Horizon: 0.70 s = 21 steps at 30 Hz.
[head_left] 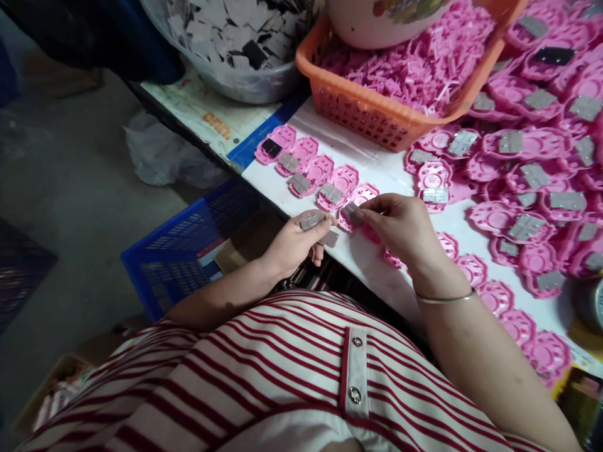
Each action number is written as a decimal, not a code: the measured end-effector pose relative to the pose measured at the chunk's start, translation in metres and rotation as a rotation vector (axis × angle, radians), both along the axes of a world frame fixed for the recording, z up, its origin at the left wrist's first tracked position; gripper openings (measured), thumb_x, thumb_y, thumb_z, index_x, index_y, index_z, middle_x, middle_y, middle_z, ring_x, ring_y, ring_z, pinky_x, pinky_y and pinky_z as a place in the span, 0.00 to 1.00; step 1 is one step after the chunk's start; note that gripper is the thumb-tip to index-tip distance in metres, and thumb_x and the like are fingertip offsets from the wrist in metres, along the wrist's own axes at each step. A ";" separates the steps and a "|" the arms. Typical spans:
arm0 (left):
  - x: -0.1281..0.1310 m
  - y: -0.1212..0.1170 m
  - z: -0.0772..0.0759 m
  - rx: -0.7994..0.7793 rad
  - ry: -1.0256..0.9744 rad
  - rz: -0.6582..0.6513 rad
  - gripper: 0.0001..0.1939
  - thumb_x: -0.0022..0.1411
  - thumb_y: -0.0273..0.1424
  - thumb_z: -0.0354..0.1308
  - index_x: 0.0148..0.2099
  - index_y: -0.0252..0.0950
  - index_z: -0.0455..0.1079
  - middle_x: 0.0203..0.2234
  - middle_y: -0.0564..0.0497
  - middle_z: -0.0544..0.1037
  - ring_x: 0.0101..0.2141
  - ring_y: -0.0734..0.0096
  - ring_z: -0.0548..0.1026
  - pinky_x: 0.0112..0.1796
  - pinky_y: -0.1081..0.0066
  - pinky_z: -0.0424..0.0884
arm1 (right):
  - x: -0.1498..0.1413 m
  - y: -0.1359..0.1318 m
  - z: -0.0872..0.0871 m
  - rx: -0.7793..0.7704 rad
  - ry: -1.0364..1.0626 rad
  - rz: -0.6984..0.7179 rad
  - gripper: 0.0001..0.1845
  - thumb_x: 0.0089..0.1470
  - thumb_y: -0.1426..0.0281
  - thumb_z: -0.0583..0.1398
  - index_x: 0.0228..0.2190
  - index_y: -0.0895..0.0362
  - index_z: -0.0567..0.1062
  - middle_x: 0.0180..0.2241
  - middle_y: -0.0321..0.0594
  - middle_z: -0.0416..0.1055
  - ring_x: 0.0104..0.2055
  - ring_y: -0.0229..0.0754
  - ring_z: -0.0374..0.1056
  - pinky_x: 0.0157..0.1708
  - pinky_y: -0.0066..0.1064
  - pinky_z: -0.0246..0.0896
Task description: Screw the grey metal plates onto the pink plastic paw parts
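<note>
My left hand [294, 242] is closed around a few flat grey plates [311, 220] at the table's front edge. Between the thumb and fingers of my right hand [396, 220] is a grey plate [352, 212], held at a pink plastic casing [365, 193] in the row; whether it is seated there I cannot tell. Left of it lie several pink casings [342, 180] with grey plates on them, and the end casing [276, 143] bears a black plate [271, 148]. Further casings [471, 270] continue the row to the right, partly hidden by my right arm.
An orange basket [358, 119] of small pink parts stands behind the row, a bowl [386, 22] resting on it. Left of that is a clear basin [264, 85] of grey plates. Plated pink casings [532, 144] are heaped at right. A blue crate [160, 251] sits below the table.
</note>
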<state>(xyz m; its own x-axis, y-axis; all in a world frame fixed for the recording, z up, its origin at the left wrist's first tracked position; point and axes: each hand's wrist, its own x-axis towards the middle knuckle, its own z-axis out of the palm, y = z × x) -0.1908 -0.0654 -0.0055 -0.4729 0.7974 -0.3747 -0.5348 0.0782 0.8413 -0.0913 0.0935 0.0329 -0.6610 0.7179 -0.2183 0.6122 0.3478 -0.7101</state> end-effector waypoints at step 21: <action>0.016 0.004 0.005 0.026 0.017 -0.050 0.12 0.61 0.38 0.64 0.39 0.34 0.70 0.24 0.55 0.77 0.13 0.82 0.66 0.14 0.80 0.65 | 0.033 -0.055 -0.004 -0.294 0.371 -0.115 0.16 0.56 0.56 0.60 0.31 0.56 0.74 0.22 0.34 0.68 0.21 0.34 0.60 0.21 0.28 0.55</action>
<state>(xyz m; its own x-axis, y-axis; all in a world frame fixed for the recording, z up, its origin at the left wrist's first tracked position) -0.1750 -0.0616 -0.0007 -0.4386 0.8297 -0.3453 -0.5162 0.0819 0.8526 -0.0582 0.0388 0.0291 -0.6524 0.7342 -0.1877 0.3220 0.0444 -0.9457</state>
